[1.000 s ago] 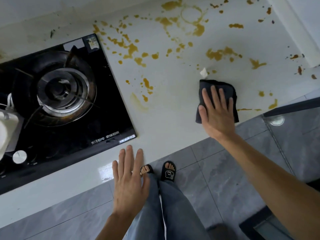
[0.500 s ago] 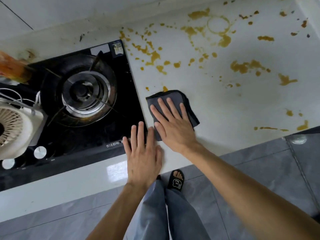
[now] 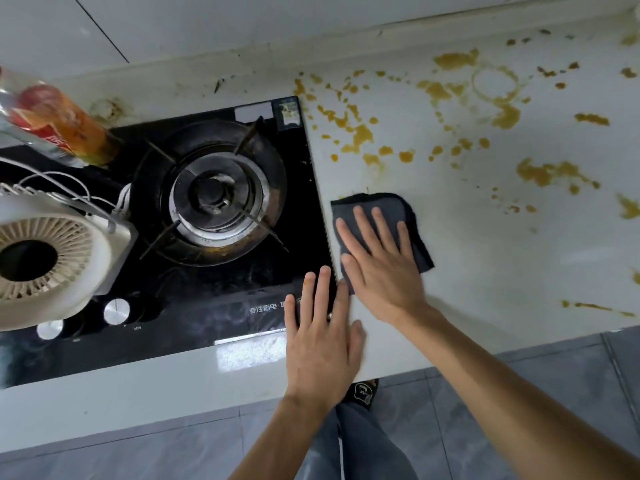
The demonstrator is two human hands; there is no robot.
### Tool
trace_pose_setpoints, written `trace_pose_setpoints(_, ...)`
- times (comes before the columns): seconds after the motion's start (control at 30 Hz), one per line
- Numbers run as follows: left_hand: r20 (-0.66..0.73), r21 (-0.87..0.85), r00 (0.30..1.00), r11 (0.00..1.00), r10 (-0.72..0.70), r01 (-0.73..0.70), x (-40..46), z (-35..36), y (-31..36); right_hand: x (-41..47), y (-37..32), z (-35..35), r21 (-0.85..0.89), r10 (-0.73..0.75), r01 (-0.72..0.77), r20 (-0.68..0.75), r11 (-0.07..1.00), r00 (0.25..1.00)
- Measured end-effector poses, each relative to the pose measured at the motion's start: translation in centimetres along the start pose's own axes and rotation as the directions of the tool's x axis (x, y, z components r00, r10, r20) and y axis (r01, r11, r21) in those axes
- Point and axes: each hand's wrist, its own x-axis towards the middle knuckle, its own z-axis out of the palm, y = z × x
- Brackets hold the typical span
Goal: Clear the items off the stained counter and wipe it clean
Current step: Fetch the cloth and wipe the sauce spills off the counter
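Flat and spread, the right hand (image 3: 381, 268) presses a dark cloth (image 3: 388, 209) onto the white counter (image 3: 485, 265), its grip no pinch at all, just straight fingers on the fabric. The cloth lies just beside the right edge of the black hob (image 3: 214, 209), touching or nearly touching it. The left hand (image 3: 320, 344) rests open, fingers straight, across the hob's front corner and the counter's front strip, holding nothing. Beyond the cloth, yellow-brown stains (image 3: 360, 133) spot the counter toward the back wall and far to the right, among them a ring mark (image 3: 495, 83), so most of the wiping looks undone. As a judgement, the risk is smearing: a loaded cloth pushed through wet spots could spread them, or drag sauce onto the hob's glass. On the hob's left stand a white fan (image 3: 45, 258) and a tilted bottle (image 3: 52, 126) with orange contents; whether it is capped cannot be told, and a knock could add a spill.
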Motion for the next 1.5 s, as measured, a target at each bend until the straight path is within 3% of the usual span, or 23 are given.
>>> trace_pose_setpoints(0.2, -0.005, 0.02, 1.0, 1.0, 0.013, -0.012, 0.1, 0.1, -0.2, 8.3, 1.2, -1.4, -0.003, -0.031, 0.031, 0.025, 1.0, 0.999)
trace_pose_setpoints(0.4, 0.022, 0.013, 0.999, 0.999, 0.048, -0.048, 0.1, 0.1, -1.0, 5.4, 5.3, -1.9, 0.008, 0.251, -0.251, -0.004, 0.968, 0.968)
trace_pose_setpoints(0.47, 0.029, 0.012, 0.999, 0.999, 0.042, -0.042, 0.2, 0.1, -1.0, 3.1, 4.9, -1.8, -0.007, 0.283, -0.283, 0.001, 0.959, 0.959)
trace_pose_setpoints(0.6, 0.023, 0.024, 0.999, 0.999, 0.032, -0.032, 0.2, 0.3, -0.6, 1.4, 3.2, -1.8, -0.03, 0.162, -0.16, 0.061, 0.987, 0.985)
trace_pose_setpoints(0.77, 0.013, 0.029, 1.0, 0.999, -0.022, 0.021, 0.0, 0.3, 0.3, 8.2, 0.9, -2.3, -0.01, -0.078, 0.078, 0.04, 0.997, 0.996)
trace_pose_setpoints(0.97, 0.029, 0.005, 0.996, 0.997, -0.079, 0.079, 0.1, -0.1, 1.1, 15.1, 4.4, -3.0, -0.004, -0.108, 0.108, 0.045, 0.994, 0.993)
trace_pose_setpoints(1.23, 0.04, 0.003, 0.992, 0.992, -0.123, 0.123, 0.1, -0.3, 1.8, 7.8, 7.7, -2.3, -0.024, 0.042, -0.042, 0.013, 0.999, 0.999)
trace_pose_setpoints(1.37, 0.037, 0.001, 0.989, 0.99, -0.142, 0.142, 0.3, -0.3, 2.3, 6.5, 5.3, -1.7, 0.003, -0.052, 0.052, 0.019, 0.999, 0.998)
trace_pose_setpoints(1.5, 0.007, -0.004, 0.989, 0.989, -0.148, 0.148, 0.4, 0.1, 2.4, 12.4, 3.5, -2.1, 0.031, -0.2, 0.199, 0.034, 0.979, 0.979)
